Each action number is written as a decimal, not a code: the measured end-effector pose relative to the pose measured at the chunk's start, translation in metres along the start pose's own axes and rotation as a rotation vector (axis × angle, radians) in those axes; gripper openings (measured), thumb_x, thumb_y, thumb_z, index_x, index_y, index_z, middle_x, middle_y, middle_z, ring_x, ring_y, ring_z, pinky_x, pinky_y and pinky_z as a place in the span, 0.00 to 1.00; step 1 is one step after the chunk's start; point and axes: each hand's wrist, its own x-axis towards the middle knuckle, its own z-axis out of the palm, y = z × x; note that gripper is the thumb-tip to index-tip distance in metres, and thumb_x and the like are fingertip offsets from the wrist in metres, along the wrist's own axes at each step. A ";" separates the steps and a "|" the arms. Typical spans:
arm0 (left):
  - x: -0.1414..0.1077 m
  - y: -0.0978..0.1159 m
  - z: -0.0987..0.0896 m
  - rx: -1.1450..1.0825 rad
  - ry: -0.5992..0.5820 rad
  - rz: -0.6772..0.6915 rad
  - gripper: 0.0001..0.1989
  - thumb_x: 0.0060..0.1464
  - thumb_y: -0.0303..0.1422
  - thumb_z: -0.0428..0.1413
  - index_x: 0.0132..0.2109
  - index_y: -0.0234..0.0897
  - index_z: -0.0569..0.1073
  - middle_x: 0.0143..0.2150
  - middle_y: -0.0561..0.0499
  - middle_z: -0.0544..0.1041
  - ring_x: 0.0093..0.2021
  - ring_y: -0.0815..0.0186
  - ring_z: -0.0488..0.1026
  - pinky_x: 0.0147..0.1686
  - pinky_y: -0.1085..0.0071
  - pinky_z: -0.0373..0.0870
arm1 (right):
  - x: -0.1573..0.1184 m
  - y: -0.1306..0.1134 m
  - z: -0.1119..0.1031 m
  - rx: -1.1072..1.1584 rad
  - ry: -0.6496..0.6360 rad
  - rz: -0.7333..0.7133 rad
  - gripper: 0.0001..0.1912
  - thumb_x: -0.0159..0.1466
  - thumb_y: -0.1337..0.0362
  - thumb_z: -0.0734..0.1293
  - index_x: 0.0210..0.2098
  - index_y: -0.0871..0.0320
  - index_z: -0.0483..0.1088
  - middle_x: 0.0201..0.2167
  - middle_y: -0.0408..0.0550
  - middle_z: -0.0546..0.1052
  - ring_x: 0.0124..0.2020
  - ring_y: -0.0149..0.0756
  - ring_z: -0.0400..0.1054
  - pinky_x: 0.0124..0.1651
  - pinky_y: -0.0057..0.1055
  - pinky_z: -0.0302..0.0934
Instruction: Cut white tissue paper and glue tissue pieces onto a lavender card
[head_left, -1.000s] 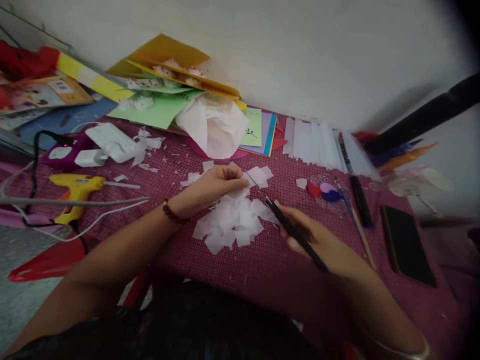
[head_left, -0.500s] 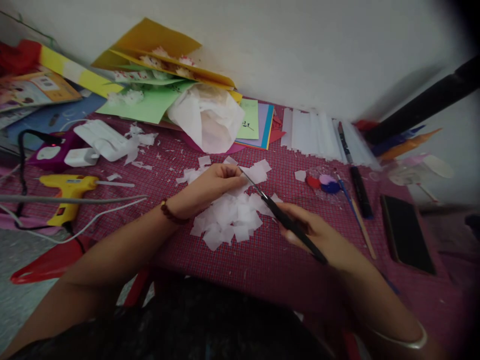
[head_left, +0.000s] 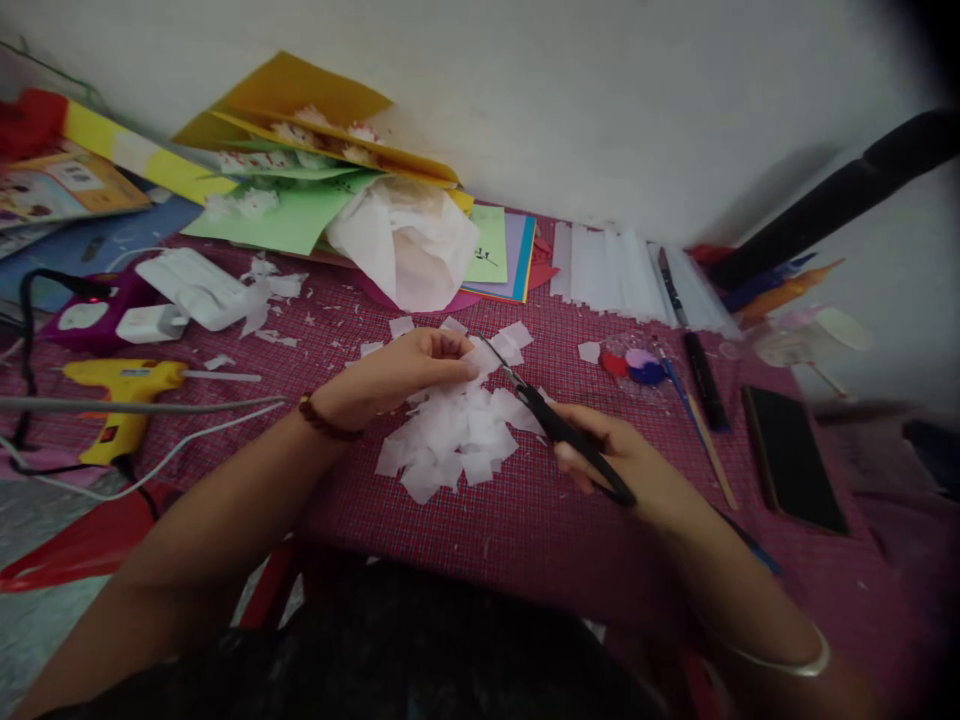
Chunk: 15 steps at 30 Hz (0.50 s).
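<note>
Between thumb and fingers my left hand [head_left: 424,368] pinches a small piece of white paper [head_left: 484,362]. My right hand [head_left: 611,455] is wrapped round the black handles of a pair of scissors [head_left: 555,425]. The blades point up and left, their tips beside the paper at my left fingertips; whether they touch it I cannot tell. Below both hands, a loose heap of white paper squares [head_left: 457,440] is spread on the red checked cloth [head_left: 465,535]. Part of the heap is hidden by my left hand.
On the left lie a yellow glue gun [head_left: 124,395] with its cables and a purple power strip [head_left: 82,320]. Coloured paper and a white crumpled sheet [head_left: 405,245] stand at the back. To the right are a brush [head_left: 709,450], a black marker [head_left: 705,380] and a phone [head_left: 795,460].
The scissors' blades look slightly more parted than before, and more of the paper shows beyond my left fingertips. The whole view has shifted slightly, with most things now further left.
</note>
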 end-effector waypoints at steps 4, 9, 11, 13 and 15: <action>0.001 0.003 -0.008 -0.019 0.073 0.004 0.08 0.50 0.31 0.62 0.28 0.35 0.70 0.23 0.57 0.68 0.21 0.76 0.59 0.21 0.78 0.53 | 0.001 0.002 -0.003 0.014 0.046 -0.058 0.34 0.59 0.46 0.72 0.59 0.57 0.65 0.28 0.39 0.65 0.23 0.28 0.57 0.25 0.29 0.53; 0.006 -0.002 -0.010 -0.108 0.235 0.131 0.08 0.50 0.31 0.62 0.28 0.35 0.71 0.23 0.56 0.68 0.23 0.76 0.61 0.24 0.77 0.57 | -0.004 -0.001 -0.009 -0.040 -0.027 -0.172 0.35 0.62 0.46 0.70 0.63 0.54 0.61 0.36 0.45 0.69 0.32 0.33 0.64 0.34 0.31 0.62; 0.008 -0.003 -0.009 -0.153 0.277 0.167 0.08 0.51 0.32 0.62 0.29 0.35 0.71 0.24 0.56 0.68 0.23 0.76 0.62 0.25 0.77 0.59 | -0.008 -0.001 -0.012 -0.084 -0.082 -0.190 0.37 0.62 0.44 0.70 0.65 0.52 0.58 0.40 0.48 0.70 0.36 0.36 0.67 0.37 0.32 0.65; 0.009 -0.004 -0.008 -0.183 0.304 0.180 0.08 0.52 0.33 0.61 0.29 0.35 0.71 0.24 0.55 0.69 0.24 0.75 0.63 0.26 0.77 0.60 | -0.011 0.000 -0.015 -0.122 -0.128 -0.203 0.39 0.62 0.43 0.69 0.67 0.50 0.57 0.44 0.50 0.71 0.40 0.38 0.68 0.42 0.34 0.67; 0.009 -0.003 -0.006 -0.190 0.319 0.173 0.08 0.52 0.33 0.61 0.29 0.36 0.70 0.25 0.55 0.70 0.24 0.75 0.64 0.27 0.76 0.62 | -0.012 0.002 -0.016 -0.134 -0.158 -0.217 0.39 0.62 0.44 0.70 0.67 0.50 0.57 0.45 0.50 0.72 0.41 0.38 0.68 0.44 0.35 0.67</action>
